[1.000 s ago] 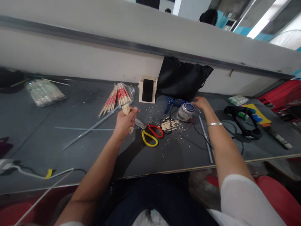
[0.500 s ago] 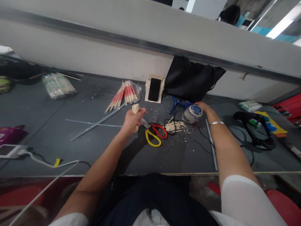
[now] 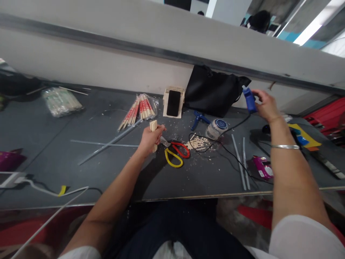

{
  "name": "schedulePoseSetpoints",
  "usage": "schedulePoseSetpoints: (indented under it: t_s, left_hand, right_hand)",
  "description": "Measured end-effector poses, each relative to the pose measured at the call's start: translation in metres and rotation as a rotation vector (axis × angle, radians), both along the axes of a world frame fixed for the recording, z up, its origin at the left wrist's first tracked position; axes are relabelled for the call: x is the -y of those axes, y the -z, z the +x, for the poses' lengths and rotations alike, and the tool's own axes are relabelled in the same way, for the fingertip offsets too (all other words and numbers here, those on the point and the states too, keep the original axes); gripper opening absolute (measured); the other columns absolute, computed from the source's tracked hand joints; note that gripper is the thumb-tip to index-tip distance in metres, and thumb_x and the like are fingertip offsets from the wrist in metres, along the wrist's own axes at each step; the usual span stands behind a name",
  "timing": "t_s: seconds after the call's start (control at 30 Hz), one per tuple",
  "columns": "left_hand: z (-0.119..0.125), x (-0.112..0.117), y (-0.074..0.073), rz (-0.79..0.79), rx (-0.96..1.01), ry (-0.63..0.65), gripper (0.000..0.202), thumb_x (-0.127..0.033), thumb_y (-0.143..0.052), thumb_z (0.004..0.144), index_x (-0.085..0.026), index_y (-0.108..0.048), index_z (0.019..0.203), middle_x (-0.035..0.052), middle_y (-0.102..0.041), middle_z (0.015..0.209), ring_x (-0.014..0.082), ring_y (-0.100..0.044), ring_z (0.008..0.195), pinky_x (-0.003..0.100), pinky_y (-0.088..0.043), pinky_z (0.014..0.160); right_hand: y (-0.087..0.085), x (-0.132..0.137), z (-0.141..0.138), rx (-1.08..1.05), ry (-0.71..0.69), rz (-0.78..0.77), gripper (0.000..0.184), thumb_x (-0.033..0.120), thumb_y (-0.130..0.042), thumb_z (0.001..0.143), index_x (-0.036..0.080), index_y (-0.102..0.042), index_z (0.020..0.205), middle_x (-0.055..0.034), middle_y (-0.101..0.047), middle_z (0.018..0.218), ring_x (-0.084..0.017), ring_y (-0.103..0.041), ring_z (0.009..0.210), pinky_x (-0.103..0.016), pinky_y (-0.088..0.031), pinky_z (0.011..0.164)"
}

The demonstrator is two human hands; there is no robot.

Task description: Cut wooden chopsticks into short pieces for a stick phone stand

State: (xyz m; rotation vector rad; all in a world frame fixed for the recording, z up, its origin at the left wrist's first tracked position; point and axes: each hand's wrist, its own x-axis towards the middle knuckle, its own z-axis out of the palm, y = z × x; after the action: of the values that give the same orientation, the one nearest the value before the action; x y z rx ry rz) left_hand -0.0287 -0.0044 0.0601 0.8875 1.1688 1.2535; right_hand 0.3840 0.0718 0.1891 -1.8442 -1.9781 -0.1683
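My left hand [image 3: 151, 138] is closed around a short upright bundle of wooden sticks [image 3: 153, 125], just above the table. Beside it lie scissors [image 3: 174, 156] with one red and one yellow handle, their blades partly hidden by that hand. My right hand [image 3: 265, 104] grips a blue glue gun [image 3: 249, 100], raised at the right with its pale nozzle pointing up and left. A black cord runs from the gun down across the table. Below and left of it stands a clear jar [image 3: 215, 130] with a blue lid. Cut stick pieces [image 3: 198, 142] lie near the jar.
Translucent glue sticks [image 3: 115, 139] lie crossed at left, and two more [image 3: 239, 162] lie at right. Wrapped chopsticks [image 3: 138, 111], a phone [image 3: 174, 103], a blue tool [image 3: 198, 119] and a black bag [image 3: 212, 91] are along the back. A purple box [image 3: 262, 167] sits by my right forearm.
My right hand has lifted the blue glue gun from behind the jar, up and to the right, trailing its cord. My left hand still holds the stick bundle in about the same place.
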Motion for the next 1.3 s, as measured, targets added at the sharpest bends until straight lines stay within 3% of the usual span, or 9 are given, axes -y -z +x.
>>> schedulePoseSetpoints:
  t_s: [0.17,0.4,0.53,0.7,0.93,1.0,1.1,1.2,1.3]
  left_hand:
    - [0.001,0.000,0.002,-0.004,0.000,0.012,0.025,-0.035,-0.075,0.071,-0.016,-0.059,0.067,-0.0110,-0.034,0.039,0.0030,-0.026,0.029,0.016,-0.022,0.030]
    - [0.005,-0.002,0.005,-0.031,-0.011,0.023,0.024,-0.033,-0.075,0.070,-0.016,-0.059,0.064,-0.0105,-0.034,0.037,0.0029,-0.025,0.029,0.016,-0.022,0.030]
    - [0.007,-0.001,0.006,-0.064,-0.036,0.032,0.024,-0.033,-0.075,0.069,-0.016,-0.058,0.063,-0.0103,-0.034,0.036,0.0032,-0.025,0.029,0.017,-0.021,0.030]
    - [0.013,0.003,0.010,-0.059,-0.124,0.081,0.024,-0.034,-0.075,0.068,-0.016,-0.061,0.064,-0.0097,-0.035,0.037,0.0039,-0.027,0.029,0.018,-0.020,0.030]
    - [0.018,0.002,0.012,0.056,-0.059,-0.087,0.036,-0.044,-0.071,0.078,-0.019,-0.052,0.059,-0.0096,-0.035,0.040,0.0039,-0.028,0.029,0.019,-0.022,0.031]
    - [0.017,0.000,0.012,0.086,-0.012,-0.155,0.039,-0.044,-0.070,0.081,-0.020,-0.049,0.058,-0.0097,-0.034,0.040,0.0038,-0.027,0.030,0.018,-0.023,0.031]
    - [0.015,-0.003,0.014,0.126,0.026,-0.209,0.042,-0.046,-0.069,0.083,-0.020,-0.048,0.058,-0.0103,-0.030,0.039,0.0040,-0.026,0.030,0.018,-0.022,0.031]
    - [0.013,-0.006,0.017,0.149,0.043,-0.234,0.043,-0.050,-0.071,0.081,-0.020,-0.049,0.059,-0.0110,-0.029,0.039,0.0037,-0.026,0.030,0.018,-0.021,0.032]
    - [0.012,-0.009,0.022,0.141,0.041,-0.255,0.042,-0.049,-0.072,0.080,-0.020,-0.051,0.059,-0.0109,-0.030,0.040,0.0040,-0.026,0.031,0.018,-0.022,0.032]
  right_hand:
    - [-0.012,0.016,-0.006,0.145,-0.356,-0.202,0.045,0.010,-0.055,0.084,0.023,-0.067,0.125,-0.0051,-0.067,0.135,-0.027,-0.051,0.138,-0.044,-0.035,0.119]
    - [0.038,-0.006,-0.023,0.256,-0.520,-0.402,0.046,0.016,-0.054,0.082,0.027,-0.071,0.123,-0.0026,-0.064,0.142,-0.029,-0.047,0.142,-0.056,-0.032,0.122]
    - [0.056,-0.008,-0.024,0.227,-0.515,-0.322,0.049,0.014,-0.051,0.082,0.028,-0.071,0.125,-0.0049,-0.063,0.142,-0.027,-0.053,0.136,-0.054,-0.037,0.118]
    - [0.059,0.006,-0.024,0.069,-0.491,-0.141,0.054,0.012,-0.051,0.081,0.030,-0.068,0.128,-0.0035,-0.068,0.135,-0.023,-0.060,0.129,-0.050,-0.045,0.114]
    - [0.060,0.093,-0.081,-0.135,-0.217,0.329,0.031,0.025,-0.051,0.094,0.022,-0.069,0.119,-0.0086,-0.077,0.105,-0.023,-0.072,0.098,-0.038,-0.058,0.086]
    - [0.077,0.126,-0.111,-0.131,-0.242,0.214,0.026,0.030,-0.052,0.096,0.022,-0.071,0.112,-0.0069,-0.078,0.101,-0.020,-0.073,0.087,-0.033,-0.058,0.080]
    - [0.110,0.160,-0.152,0.004,-0.274,-0.165,0.028,0.040,-0.058,0.095,0.020,-0.072,0.109,-0.0068,-0.077,0.089,-0.021,-0.072,0.080,-0.031,-0.055,0.074]
    - [0.136,0.168,-0.181,0.148,-0.208,-0.430,0.028,0.043,-0.065,0.092,0.018,-0.071,0.102,-0.0091,-0.076,0.089,-0.024,-0.070,0.091,-0.030,-0.051,0.075]
    - [0.141,0.162,-0.192,0.210,-0.152,-0.502,0.013,0.028,-0.060,0.095,0.020,-0.069,0.093,-0.0090,-0.076,0.094,-0.021,-0.068,0.093,-0.026,-0.045,0.072]
